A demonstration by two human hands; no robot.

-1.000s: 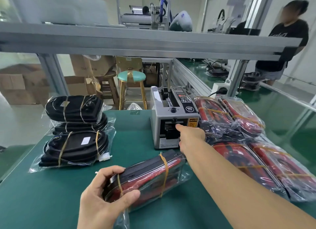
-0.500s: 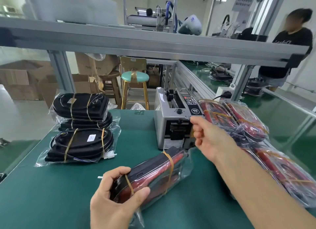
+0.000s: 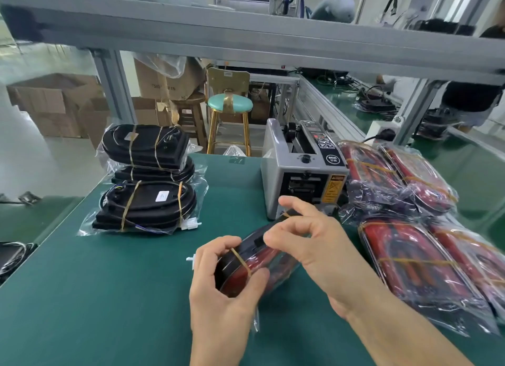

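Steadiness counted — the left hand [image 3: 221, 292] clasped the red-and-black rubber-banded bundle in clear plastic [image 3: 270, 262] while the right hand [image 3: 308, 245], fingertips pinched on its top, needed to press flat

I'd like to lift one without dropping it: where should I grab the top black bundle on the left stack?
Grip the top black bundle across its short width, midway between its two rubber bands, coming from above. It lies flat on the stack with both long edges free. The loose bag would likely slip, so squeeze the firm body.
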